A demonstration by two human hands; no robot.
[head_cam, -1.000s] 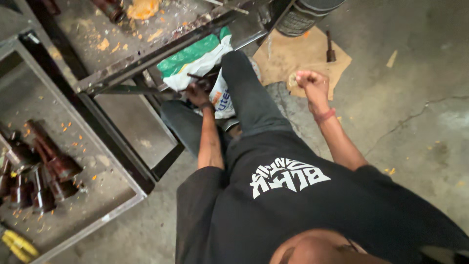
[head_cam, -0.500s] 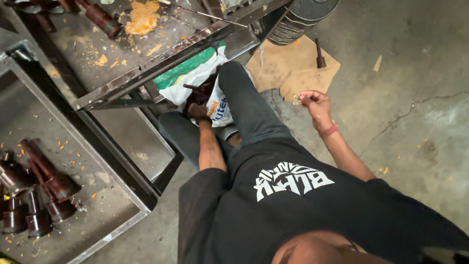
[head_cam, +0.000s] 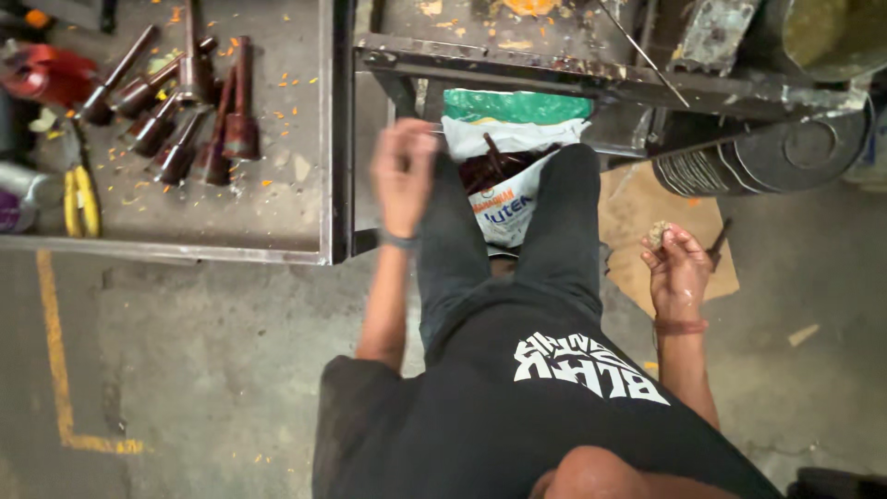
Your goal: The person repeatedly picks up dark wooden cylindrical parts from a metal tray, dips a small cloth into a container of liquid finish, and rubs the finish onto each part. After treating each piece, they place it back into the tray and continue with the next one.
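Observation:
My left hand (head_cam: 403, 172) is raised over my left knee, blurred, with its fingers curled in; what is inside them is hidden. My right hand (head_cam: 676, 266) is held out to the right at knee height and pinches a small greyish lump (head_cam: 658, 232) in its fingertips. Between my knees stands an open white and green sack (head_cam: 510, 209) with dark red metal pieces in it. I am crouched on a concrete floor, in a black shirt and dark trousers.
A steel tray (head_cam: 277, 208) at left holds several dark red metal spindles (head_cam: 189, 111) and yellow-handled pliers (head_cam: 79, 200). Ahead is a metal frame bench (head_cam: 573, 74). A ribbed metal drum (head_cam: 767, 159) and flat cardboard (head_cam: 637, 222) lie at right. A yellow line (head_cam: 54, 370) marks the floor.
My left hand has come up out of the sack and now hovers over my knee. My right hand has drawn back towards me with the lump. The view has swung to the left.

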